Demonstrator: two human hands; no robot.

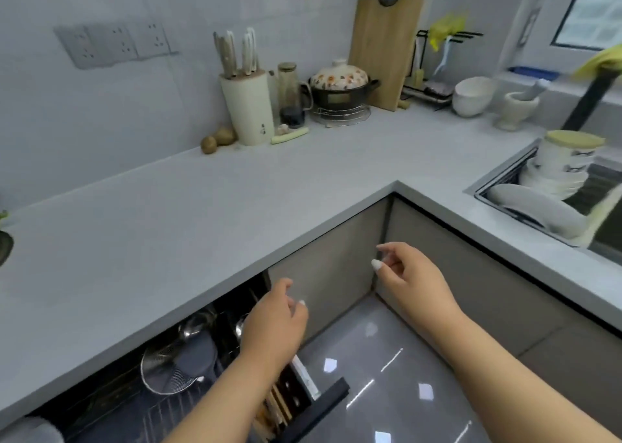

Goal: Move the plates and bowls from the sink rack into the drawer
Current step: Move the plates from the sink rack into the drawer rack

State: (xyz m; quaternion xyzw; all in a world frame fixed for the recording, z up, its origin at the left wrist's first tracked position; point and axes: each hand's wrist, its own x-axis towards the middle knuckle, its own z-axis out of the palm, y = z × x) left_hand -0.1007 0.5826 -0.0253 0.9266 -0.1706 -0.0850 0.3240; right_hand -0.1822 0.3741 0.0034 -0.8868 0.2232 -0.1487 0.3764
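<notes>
Fingers [382, 263] of both hands hang loose, holding nothing, below the smooth grey worktop [208, 207]; round white bowls [555, 170] sit in its sink rack [498, 203].

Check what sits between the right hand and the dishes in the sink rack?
Nothing loose. In the head view the right hand hangs empty by the cabinet front; only the bare countertop edge lies between it and the stacked bowls and plate.

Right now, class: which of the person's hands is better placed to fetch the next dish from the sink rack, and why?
The right hand, probably. It is empty and on the side of the sink rack, where the bowls are stacked. The left hand hovers over the open drawer.
</notes>
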